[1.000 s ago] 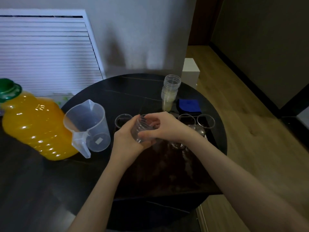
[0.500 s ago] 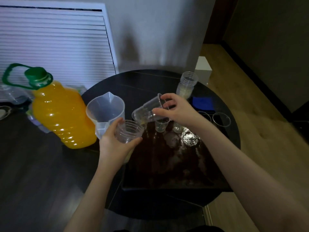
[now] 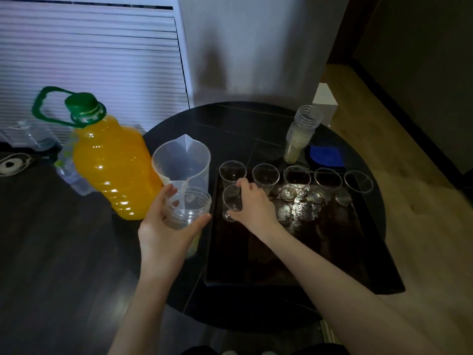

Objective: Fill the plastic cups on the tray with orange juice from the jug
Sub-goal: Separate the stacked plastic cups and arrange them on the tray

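Observation:
A dark tray [image 3: 294,275] lies on the round black table. Several empty clear plastic cups [image 3: 297,176] stand in a row along its far edge. My right hand [image 3: 252,204] grips one more clear cup [image 3: 231,201], upright on the tray just in front of the row's left end. My left hand [image 3: 163,226] holds a stack of clear cups [image 3: 188,213] above the table, left of the tray. The empty clear jug [image 3: 183,162] stands behind that stack. A big bottle of orange juice [image 3: 112,162] with a green cap stands to the jug's left.
A second stack of cups [image 3: 302,134] and a blue cloth [image 3: 326,156] sit behind the tray. A clear bottle [image 3: 70,175] stands behind the juice bottle. Dark floor lies to the left, wooden floor to the right, a white radiator-like panel [image 3: 89,60] at the back.
My right hand pulled one cup off the stack, carried it right and set it upright on the tray. My left hand with the stack moved slightly left. The camera tilted, showing more cups.

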